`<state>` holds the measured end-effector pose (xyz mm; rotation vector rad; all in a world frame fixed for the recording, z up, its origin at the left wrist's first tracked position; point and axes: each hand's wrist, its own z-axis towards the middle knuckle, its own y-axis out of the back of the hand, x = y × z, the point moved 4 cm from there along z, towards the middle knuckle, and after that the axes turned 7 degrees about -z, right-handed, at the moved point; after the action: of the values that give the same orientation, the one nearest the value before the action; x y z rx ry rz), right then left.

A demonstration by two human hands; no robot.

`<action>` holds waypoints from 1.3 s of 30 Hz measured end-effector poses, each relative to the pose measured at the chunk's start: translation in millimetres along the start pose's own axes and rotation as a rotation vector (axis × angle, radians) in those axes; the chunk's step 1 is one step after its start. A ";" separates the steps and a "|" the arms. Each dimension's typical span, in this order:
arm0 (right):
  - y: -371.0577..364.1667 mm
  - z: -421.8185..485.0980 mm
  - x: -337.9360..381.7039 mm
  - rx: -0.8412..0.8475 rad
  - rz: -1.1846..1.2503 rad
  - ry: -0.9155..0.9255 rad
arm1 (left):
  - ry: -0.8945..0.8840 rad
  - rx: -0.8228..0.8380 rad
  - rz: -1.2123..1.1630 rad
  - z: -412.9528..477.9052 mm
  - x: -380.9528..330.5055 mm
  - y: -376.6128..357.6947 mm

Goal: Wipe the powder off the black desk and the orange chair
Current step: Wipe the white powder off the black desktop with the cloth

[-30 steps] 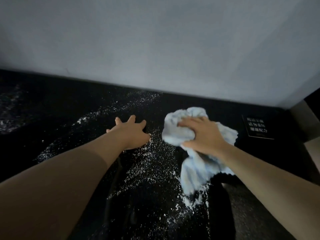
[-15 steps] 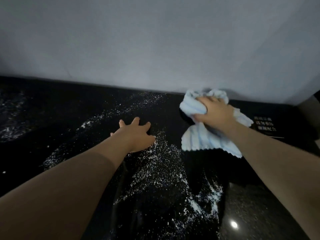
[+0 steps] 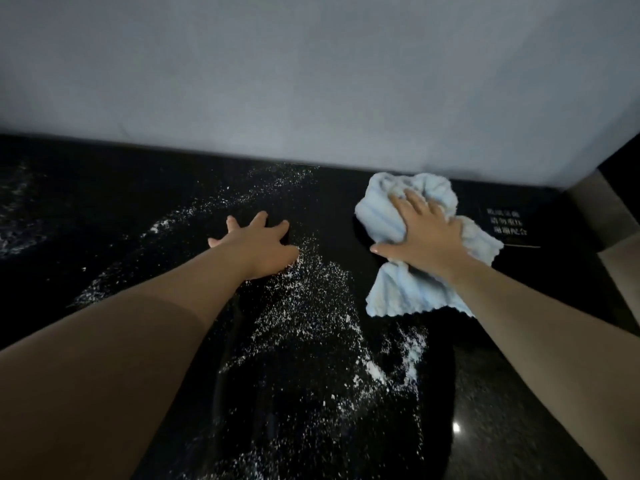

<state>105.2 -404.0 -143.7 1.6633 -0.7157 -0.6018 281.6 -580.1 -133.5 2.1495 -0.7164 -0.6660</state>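
While the black surface (image 3: 104,202) is lying streaked with white powder (image 3: 311,299) across its middle, a bunched blue cloth (image 3: 398,296) is sitting far right, the right hand (image 3: 426,233) grasping it with clenched fingers. The left hand (image 3: 256,244) is resting flat beside the powder, fingers released.

Your right hand (image 3: 424,233) covers much of the cloth (image 3: 381,214); the far-right label (image 3: 506,222) is too small to read.

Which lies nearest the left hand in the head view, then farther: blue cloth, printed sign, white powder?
1. White powder: beside the left hand, on its right.
2. Blue cloth: farther right, held by the right hand.
3. Printed sign: far right.
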 end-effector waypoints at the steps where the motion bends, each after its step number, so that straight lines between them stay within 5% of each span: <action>1: -1.4 -13.4 3.0 -0.040 0.015 0.040 | 0.000 -0.006 -0.007 -2.2 -0.2 -0.6; 5: -0.8 -68.9 15.8 -0.154 0.246 0.134 | -0.028 -0.041 -0.017 -13.4 3.1 -5.5; 10: 1.8 -132.6 55.4 0.065 0.507 0.385 | -0.066 -0.041 -0.032 -37.8 3.4 -23.1; 13: 19.1 -115.8 38.2 -0.024 0.787 0.262 | -0.091 -0.027 -0.019 -49.7 4.1 -35.4; 15: 27.1 -86.4 15.9 -0.160 0.685 0.066 | -0.099 -0.022 -0.026 -55.8 6.4 -40.6; 18: 10.6 -72.8 14.5 -0.116 0.222 -0.050 | -0.105 -0.026 -0.001 -60.5 8.5 -44.6; 21: -3.6 -100.9 38.5 -0.098 0.146 0.115 | -0.113 -0.028 0.006 -62.3 8.9 -45.1; 26: 3.8 -135.4 52.4 0.045 0.487 0.422 | -0.126 -0.008 0.002 -64.2 8.9 -42.6; 28: 11.7 -99.7 29.0 -0.150 0.474 0.229 | -0.138 -0.015 0.024 -62.4 11.1 -43.6; 30: 15.4 -61.1 5.9 -0.147 0.270 -0.068 | -0.147 -0.027 0.041 -60.4 12.6 -44.2; 32: 8.9 -45.7 5.2 -0.126 0.112 -0.136 | -0.151 -0.030 0.042 -59.5 13.2 -44.0; 37: 1.2 -107.4 52.6 -0.079 0.324 0.307 | -0.172 -0.082 0.100 -60.7 16.8 -47.5; 39: 11.8 -104.6 45.9 -0.125 0.490 0.308 | -0.180 -0.106 0.125 -61.2 18.6 -49.5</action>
<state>210.1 -369.8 -112.0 1.3552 -0.8020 -0.0382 348.3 -534.9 -141.4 1.9478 -0.8832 -0.8194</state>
